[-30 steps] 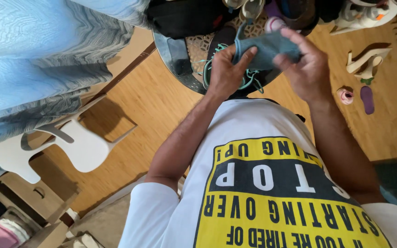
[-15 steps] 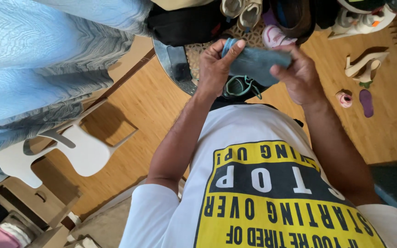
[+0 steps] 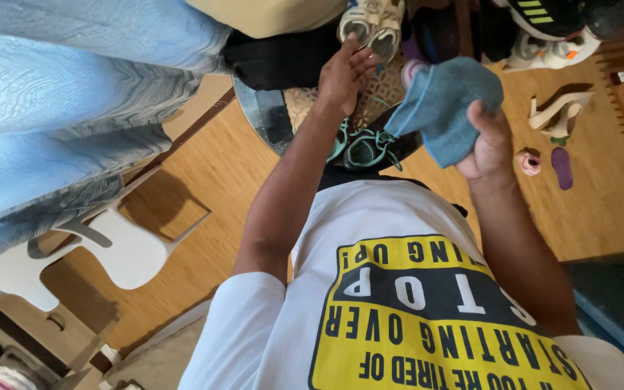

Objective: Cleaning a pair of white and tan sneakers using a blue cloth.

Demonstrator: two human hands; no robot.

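Head view, looking down my own front. My right hand (image 3: 489,141) is closed around a bunched blue cloth (image 3: 442,105), held up in the air over the near edge of the shoe pile, touching nothing below it. My left hand (image 3: 344,72) is free of the cloth, fingers loosely spread, reaching toward the pair of beige sneakers (image 3: 370,25) at the top of the frame; fingertips are just beside them, and I cannot tell whether they touch.

Below the hands: a dark shoe with green laces (image 3: 366,148) on a round mat (image 3: 269,119). Off to the right on the wooden floor (image 3: 601,209), a tan high heel (image 3: 557,115).

Judged progress: cloth is in hand and ready, no shoe is picked up yet, so any wiping looks not yet begun. Whole pile appears left to do.
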